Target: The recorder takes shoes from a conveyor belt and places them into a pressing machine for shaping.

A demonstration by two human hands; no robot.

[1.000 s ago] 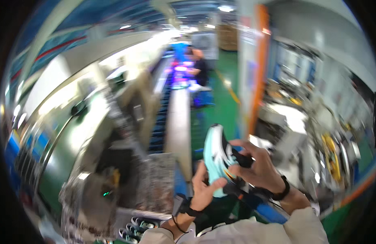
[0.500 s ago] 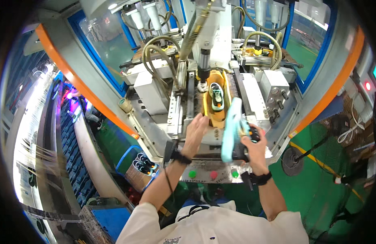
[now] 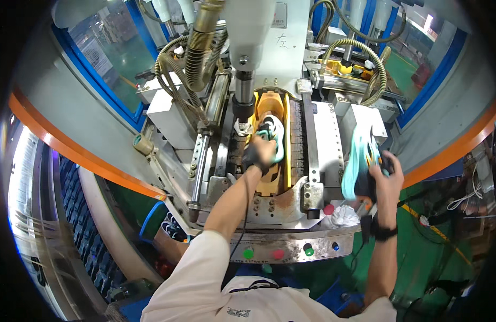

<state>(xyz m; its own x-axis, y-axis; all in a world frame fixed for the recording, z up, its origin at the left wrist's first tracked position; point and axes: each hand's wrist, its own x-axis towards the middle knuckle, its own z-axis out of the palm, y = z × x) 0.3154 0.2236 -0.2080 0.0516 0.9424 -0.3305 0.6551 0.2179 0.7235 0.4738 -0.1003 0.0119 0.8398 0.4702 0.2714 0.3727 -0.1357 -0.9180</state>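
A black-and-white shoe [image 3: 278, 129] with a mint sole sits in the yellow cradle [image 3: 270, 99] of the machine. My left hand [image 3: 263, 149] reaches over the cradle, fingers closed on the upper of that shoe and covering part of it. Off to the right, my right hand [image 3: 388, 181] grips a second shoe [image 3: 356, 166], its mint sole turned to the left. That one is smeared by motion and clear of the machine bed. A dark strap circles each wrist.
A vertical press cylinder [image 3: 244, 96] stands just left of the cradle. Ribbed hoses [image 3: 198, 48] hang at the back left. Along the front runs a button panel [image 3: 293, 249], with crumpled white material [image 3: 342, 216] above it. An orange-edged frame [image 3: 81, 155] curves around the left side.
My left hand has moved forward onto the shoe in the cradle and closed on it. My right hand has carried the other shoe to the right. The view has shifted closer to the machine.
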